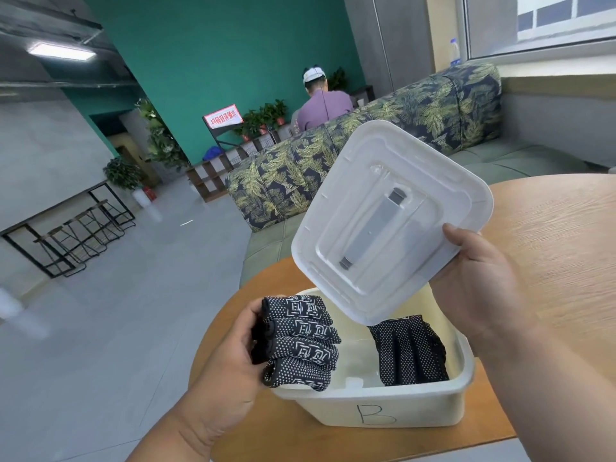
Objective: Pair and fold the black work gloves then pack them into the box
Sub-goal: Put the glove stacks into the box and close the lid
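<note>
Gripping a folded bundle of black dotted work gloves (298, 341), the left hand (230, 368) holds it over the left rim of the box (393, 411), fingers curled behind the bundle and thumb hidden from view. The glove fingers point right, showing white dot grip and a white printed pattern. A second folded glove bundle (410, 353) already lies inside the box, against its right inner wall and partly under the raised lid.

The box is a cream plastic tub marked with a hand-drawn letter "B" on its near wall. It stands on a round wooden table (550, 245), near the table's left edge.

The right hand (480, 278) holds the white lid (390, 221) by its right edge, thumb on the underside facing the camera, remaining fingers hidden behind the lid. The lid is tilted up above the box, underside visible, with a grey handle (373, 231) showing through the plastic.

Beyond the table stands a sofa (366, 148) with a leaf-print backrest. A person in a purple shirt (323, 108) sits behind it, facing a green wall (216, 45).
</note>
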### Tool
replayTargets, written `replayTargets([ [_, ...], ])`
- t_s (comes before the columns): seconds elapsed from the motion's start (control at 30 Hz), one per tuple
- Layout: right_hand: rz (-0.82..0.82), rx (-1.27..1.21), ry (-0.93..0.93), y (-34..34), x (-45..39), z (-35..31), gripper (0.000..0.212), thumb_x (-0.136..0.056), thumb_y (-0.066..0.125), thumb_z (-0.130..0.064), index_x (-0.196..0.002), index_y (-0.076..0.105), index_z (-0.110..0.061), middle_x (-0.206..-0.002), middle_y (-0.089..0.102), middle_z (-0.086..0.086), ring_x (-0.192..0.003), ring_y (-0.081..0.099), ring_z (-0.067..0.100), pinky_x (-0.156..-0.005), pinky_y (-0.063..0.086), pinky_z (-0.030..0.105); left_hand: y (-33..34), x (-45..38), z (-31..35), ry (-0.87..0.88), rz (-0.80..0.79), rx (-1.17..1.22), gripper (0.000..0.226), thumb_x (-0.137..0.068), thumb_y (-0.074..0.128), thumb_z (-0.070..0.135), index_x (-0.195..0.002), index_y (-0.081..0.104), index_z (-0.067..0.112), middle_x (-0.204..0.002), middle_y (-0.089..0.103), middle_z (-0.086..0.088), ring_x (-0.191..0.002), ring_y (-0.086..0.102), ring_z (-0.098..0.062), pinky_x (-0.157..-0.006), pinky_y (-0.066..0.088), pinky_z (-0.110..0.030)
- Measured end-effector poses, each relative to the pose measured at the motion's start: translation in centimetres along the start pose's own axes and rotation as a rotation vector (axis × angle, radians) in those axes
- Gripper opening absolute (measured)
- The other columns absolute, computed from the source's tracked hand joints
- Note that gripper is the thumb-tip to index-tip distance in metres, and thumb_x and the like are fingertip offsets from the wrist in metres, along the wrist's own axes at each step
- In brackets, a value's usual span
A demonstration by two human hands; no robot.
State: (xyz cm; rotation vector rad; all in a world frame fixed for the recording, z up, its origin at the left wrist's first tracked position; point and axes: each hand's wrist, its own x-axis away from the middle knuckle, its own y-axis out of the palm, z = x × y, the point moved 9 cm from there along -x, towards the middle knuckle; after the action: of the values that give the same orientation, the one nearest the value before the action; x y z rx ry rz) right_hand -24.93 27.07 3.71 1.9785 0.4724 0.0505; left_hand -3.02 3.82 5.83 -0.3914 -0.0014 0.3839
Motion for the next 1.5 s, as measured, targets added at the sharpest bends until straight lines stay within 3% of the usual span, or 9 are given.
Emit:
replayTargets([
  [0.1,0.005,-0.001,0.0,0.0,0.0,0.0,0.045,-0.106,0.042,-0.007,-0.15,0.051,-0.012,-0.144,0.064,0.008,-0.136,0.059,0.021,-0.122,0.036,0.043,0.1,-0.2,0.0,0.014,-0.008,-0.03,0.087,-0.067,0.087,-0.012,-0.139,0.054,0.023,-0.133,0.069,-0.005,-0.124,0.065,-0.024,-0.108,0.052,-0.036],
  [0.23,0.023,-0.007,-0.005,-0.2,0.0,-0.1,0.044,-0.105,0.043,-0.007,-0.148,0.053,-0.011,-0.143,0.065,0.008,-0.135,0.06,0.021,-0.122,0.037,0.044,0.5,-0.7,-0.5,-0.013,-0.017,-0.053,0.093,-0.065,0.089,-0.008,-0.139,0.05,0.03,-0.125,0.07,0.011,-0.12,0.066,-0.008,-0.095,0.054,-0.021],
  [0.37,0.032,-0.011,-0.012,-0.4,-0.1,-0.3,0.044,-0.104,0.044,-0.006,-0.147,0.054,-0.011,-0.143,0.065,0.009,-0.134,0.06,0.022,-0.122,0.037,0.043,0.3,-1.5,-1.3,-0.058,0.014,-0.007,0.11,-0.064,0.091,-0.01,-0.15,0.042,0.037,-0.125,0.068,0.003,-0.124,0.064,-0.019,-0.101,0.055,-0.036],
  [0.5,0.022,-0.012,-0.01,-0.4,0.0,-0.5,0.044,-0.106,0.042,-0.007,-0.148,0.053,-0.011,-0.144,0.064,0.01,-0.135,0.059,0.023,-0.122,0.036,0.044,1.1,-1.4,0.5,-0.001,0.024,-0.019,0.115,-0.066,0.084,-0.004,-0.156,0.028,0.04,-0.132,0.066,0.015,-0.127,0.061,-0.007,-0.101,0.052,-0.023],
  [0.87,0.048,-0.052,-0.008,-1.1,-0.3,-0.9,0.043,-0.104,0.045,-0.007,-0.145,0.056,-0.01,-0.143,0.065,0.011,-0.135,0.059,0.024,-0.122,0.035,0.044,2.9,-1.7,0.6,-0.067,0.054,-0.034,0.105,-0.073,0.075,-0.027,-0.149,0.041,0.036,-0.126,0.068,0.02,-0.115,0.067,0.0,-0.086,0.054,-0.014],
  [1.0,0.051,-0.063,-0.013,-0.9,-0.4,-1.0,0.043,-0.104,0.044,-0.006,-0.146,0.054,-0.009,-0.141,0.065,0.011,-0.134,0.061,0.024,-0.121,0.037,0.043,1.9,-2.5,-0.9,-0.233,0.137,-0.001,0.093,-0.079,0.072,-0.021,-0.148,0.043,0.035,-0.127,0.07,0.0,-0.112,0.071,-0.015,-0.089,0.058,-0.032],
  [1.13,0.053,-0.068,-0.015,-0.7,-0.3,-0.9,0.044,-0.104,0.044,-0.006,-0.147,0.053,-0.009,-0.142,0.065,0.011,-0.134,0.06,0.024,-0.122,0.037,0.043,3.0,-2.9,-3.5,-0.542,0.149,0.141,0.058,-0.088,0.063,-0.007,-0.135,0.054,0.025,-0.113,0.077,-0.012,-0.112,0.071,-0.034,-0.103,0.053,-0.058],
  [1.37,0.055,-0.049,-0.023,-0.7,-0.3,-0.9,0.044,-0.104,0.042,-0.004,-0.145,0.055,-0.011,-0.141,0.065,0.012,-0.134,0.06,0.025,-0.122,0.036,0.044,5.8,-4.6,-4.9,-0.704,0.178,0.189,0.027,-0.094,0.053,-0.001,-0.118,0.066,0.002,-0.108,0.077,-0.022,-0.099,0.074,-0.038,-0.097,0.056,-0.059],
  [1.5,0.064,0.022,-0.06,-0.6,0.0,-1.3,0.041,-0.104,0.042,-0.004,-0.138,0.062,-0.017,-0.139,0.067,0.009,-0.133,0.061,0.023,-0.123,0.036,0.046,7.0,-4.5,-7.3,-0.809,0.195,0.2,0.028,-0.093,0.054,0.003,-0.118,0.067,0.002,-0.107,0.077,-0.022,-0.098,0.074,-0.039,-0.093,0.058,-0.056],
])
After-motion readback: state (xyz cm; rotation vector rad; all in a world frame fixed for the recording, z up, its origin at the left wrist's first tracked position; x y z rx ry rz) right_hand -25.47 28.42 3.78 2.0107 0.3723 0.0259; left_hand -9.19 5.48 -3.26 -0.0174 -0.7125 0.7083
